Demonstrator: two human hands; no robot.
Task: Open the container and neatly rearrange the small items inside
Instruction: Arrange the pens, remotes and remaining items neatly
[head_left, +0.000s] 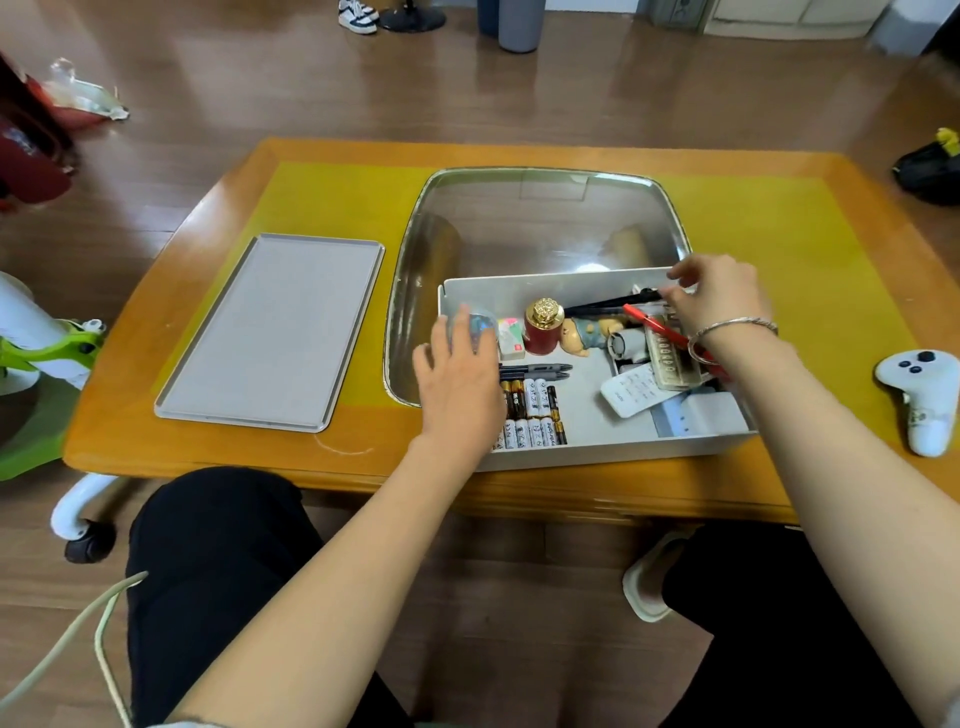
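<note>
Right side of the white container (597, 452) is a mess: the red scissors (657, 325), black tongs (608, 304) and a remote (631, 389) are piled over each other, and the right hand (722, 296) hangs right above them. Left hand (457, 384) blocks the near-left corner beside the batteries (532, 410). The red jar (543, 327) stands upright mid-back. There's bare floor in the box between the batteries and the remote. The surface (779, 234) is open behind and right of the box, up to the white controller (922, 400); the lid (270, 332) takes up the left.
</note>
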